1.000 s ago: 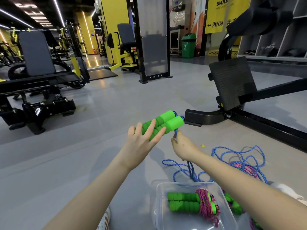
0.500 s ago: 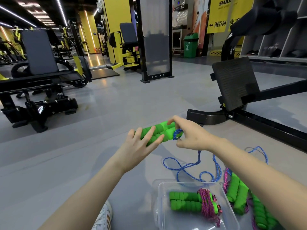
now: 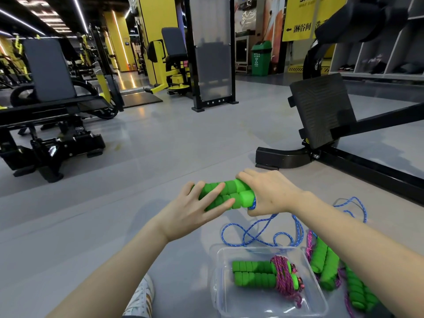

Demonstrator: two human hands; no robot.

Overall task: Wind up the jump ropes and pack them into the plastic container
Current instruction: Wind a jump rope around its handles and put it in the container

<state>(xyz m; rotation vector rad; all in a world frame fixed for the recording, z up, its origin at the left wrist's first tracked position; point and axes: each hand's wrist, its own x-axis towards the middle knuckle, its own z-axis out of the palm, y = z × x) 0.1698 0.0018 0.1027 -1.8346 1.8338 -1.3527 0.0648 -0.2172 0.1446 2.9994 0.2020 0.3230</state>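
So, head view: a grey gym floor [image 3: 174, 143] with weight machines all round.
Left hand [image 3: 190, 216]: fingers straight and spread, laid flat against the near side of the green handles [image 3: 226, 196], which lie side by side above the floor.
Right hand [image 3: 268, 195]: curled over the handles' far end, the blue rope [image 3: 257, 235] caught at the thumb; its loose loops trail down onto the floor.
Plastic container [image 3: 259, 249]: clear, on the floor below the hands; inside lies a wound rope [image 3: 254, 274], green grips bound with pink cord.
Loose ropes [image 3: 325, 265]: heaped just right of the container, pink cord tangled in.
Yellow banner [image 3: 300, 19]: "SMIL", cut off at the top, then an arrow and "淋浴间".
Green bin [image 3: 260, 58]: white mark, too small to read.
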